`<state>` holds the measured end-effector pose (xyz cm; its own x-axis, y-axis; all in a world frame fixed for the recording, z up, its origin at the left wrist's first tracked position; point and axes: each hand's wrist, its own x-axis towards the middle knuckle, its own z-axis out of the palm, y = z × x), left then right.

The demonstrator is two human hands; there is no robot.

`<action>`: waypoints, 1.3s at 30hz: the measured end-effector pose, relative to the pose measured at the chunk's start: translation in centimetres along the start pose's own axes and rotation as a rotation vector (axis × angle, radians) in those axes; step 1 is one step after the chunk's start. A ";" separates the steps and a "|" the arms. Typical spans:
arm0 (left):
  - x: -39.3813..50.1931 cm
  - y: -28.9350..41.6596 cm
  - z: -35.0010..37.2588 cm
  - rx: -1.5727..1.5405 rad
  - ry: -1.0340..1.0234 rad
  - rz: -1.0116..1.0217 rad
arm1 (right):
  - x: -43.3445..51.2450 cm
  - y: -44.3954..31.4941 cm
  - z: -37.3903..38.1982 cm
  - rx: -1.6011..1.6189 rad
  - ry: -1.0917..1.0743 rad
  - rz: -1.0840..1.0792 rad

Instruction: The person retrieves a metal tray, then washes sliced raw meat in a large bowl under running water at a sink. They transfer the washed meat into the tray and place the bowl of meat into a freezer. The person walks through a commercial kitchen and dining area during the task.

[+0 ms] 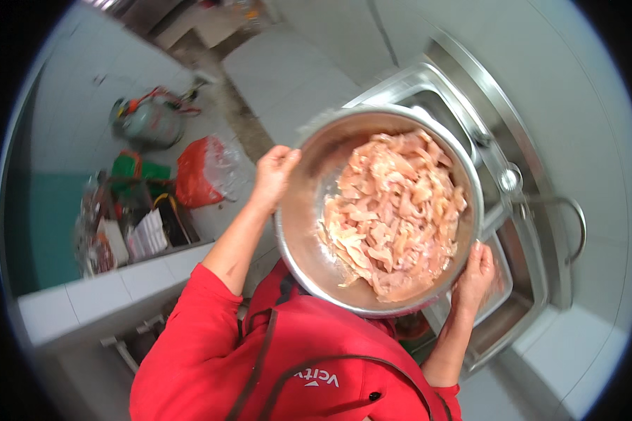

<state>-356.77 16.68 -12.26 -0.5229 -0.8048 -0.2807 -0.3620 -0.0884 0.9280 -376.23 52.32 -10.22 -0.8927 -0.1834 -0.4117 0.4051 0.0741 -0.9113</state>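
Observation:
A large stainless steel basin [308, 221] is held up in front of my body, tilted so that its inside faces me. Pale pink strips of raw meat [395, 216], probably chicken, lie heaped toward the right side of it. My left hand [275, 171] grips the rim at the upper left, thumb on top. On the lower right, my right hand [474, 273] holds the opposite rim; most of its fingers are hidden under the basin. The basin's underside is out of sight.
Right of the basin runs a steel double sink [537, 263] with a curved faucet [579, 226] and a white plastic tub [497, 284] in the near bowl. On the left are a gas cylinder [152, 123], a red plastic bag [195, 173] and a tiled ledge [100, 292].

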 end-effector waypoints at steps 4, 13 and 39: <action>-0.9 -2.3 0.2 -0.089 0.170 -0.009 | 5.0 0.2 1.1 -0.056 -0.175 -0.120; -2.2 -2.1 -6.4 -0.179 0.467 -0.007 | 9.3 0.5 12.5 -0.198 -0.350 -0.020; 18.6 0.3 -14.0 -0.155 0.716 0.036 | 28.4 -1.4 47.1 -0.188 -0.477 -0.171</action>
<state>-355.82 -6.51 -13.74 0.1195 -0.9904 -0.0696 -0.2130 -0.0940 0.9725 -392.86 0.86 -20.27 -0.7360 -0.6301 -0.2474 0.1804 0.1697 -0.9688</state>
